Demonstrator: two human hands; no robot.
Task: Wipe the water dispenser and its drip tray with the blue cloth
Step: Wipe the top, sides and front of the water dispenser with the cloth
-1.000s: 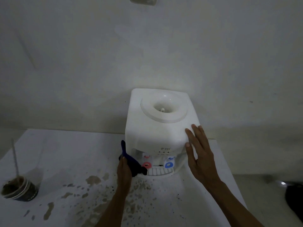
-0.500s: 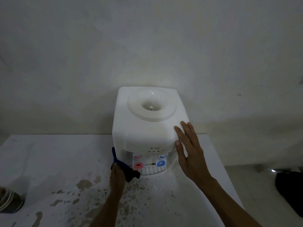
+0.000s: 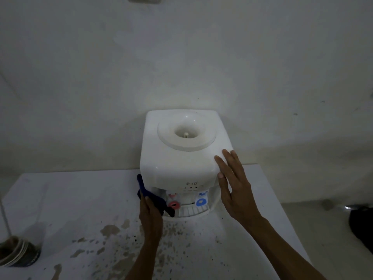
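A white tabletop water dispenser (image 3: 181,158) stands against the wall, with a red tap (image 3: 174,204) and a blue tap (image 3: 200,202) over its slotted drip tray (image 3: 191,211). My left hand (image 3: 150,214) grips the blue cloth (image 3: 153,200) and presses it to the dispenser's lower left front corner, beside the red tap. My right hand (image 3: 234,184) lies flat with fingers spread on the dispenser's right front corner, holding nothing.
The white table (image 3: 80,209) is stained with brown splashes (image 3: 113,229) in front of the dispenser. A dark cup (image 3: 19,252) with a straw stands at the table's left front. A dark object (image 3: 361,225) lies on the floor at right.
The view has swung back left, bringing the cup back in. Both hands keep their places on the dispenser; the cloth stays at the lower left corner.
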